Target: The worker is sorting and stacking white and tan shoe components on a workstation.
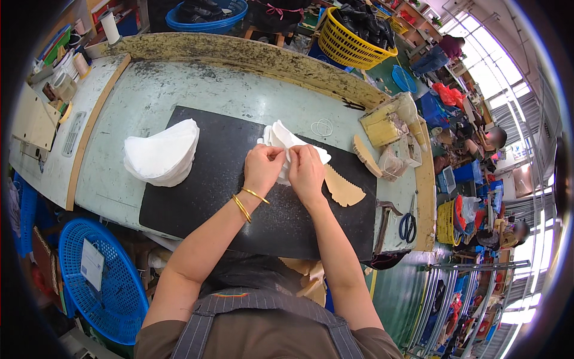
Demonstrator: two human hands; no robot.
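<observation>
— Both your hands are pinched on the same small bunch of white cut pieces: your left hand has thumb and fingers closed on its near edge, and your right hand is closed on it just beside, knuckles toward you. Neither hand is spread.

— So which step am I in?

— My reading is that you're peeling one thin white piece off the bunch. The fingertips meet right at the edge, which looks like a separating pinch, though I can't see whether a layer has already come free.

— What does the next move ask of me?

— A light, sliding pull with one hand while the other keeps the remaining pieces clamped, I'd judge; thin sheets tend to cling, so two may lift together.

— And where does the bunch sit?

— Directly under and just beyond your fingertips, resting on the black mat, fanning away from you. A tan zigzag-edged piece lies on the mat touching your right hand's far side. The bigger stack of white pieces sits well apart to your left, half on the mat. Scissors lie at the bench's right edge.
</observation>
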